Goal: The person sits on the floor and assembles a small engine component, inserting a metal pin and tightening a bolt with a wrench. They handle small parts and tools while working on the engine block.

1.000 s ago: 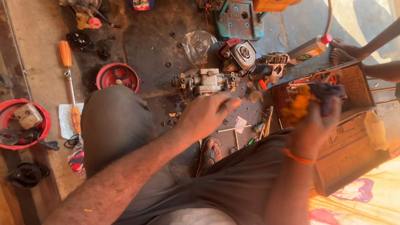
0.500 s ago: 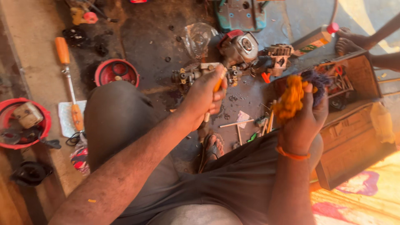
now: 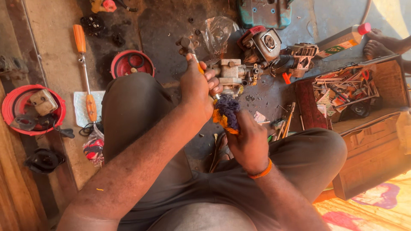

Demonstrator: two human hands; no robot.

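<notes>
My left hand (image 3: 196, 87) is closed around a screwdriver (image 3: 200, 68) with an orange handle. Its metal shaft points down to the right into an orange and purple rag (image 3: 226, 113). My right hand (image 3: 250, 143), with an orange band at the wrist, grips that rag around the tool's tip. Both hands meet above my knees. Just beyond them a grey metal carburettor (image 3: 231, 72) lies on the dirty floor. The tool's tip is hidden in the rag.
A small red and grey engine (image 3: 263, 42) and a teal machine (image 3: 265, 13) lie ahead. An open wooden toolbox (image 3: 376, 128) sits right, with another person's foot (image 3: 381, 45) and a bottle (image 3: 342, 40) behind. Red round covers (image 3: 132, 64) and orange-handled screwdrivers (image 3: 89, 106) lie left.
My left hand has lifted the screwdriver from beside the carburettor. My right hand has carried the rag left from the toolbox, and the two now meet.
</notes>
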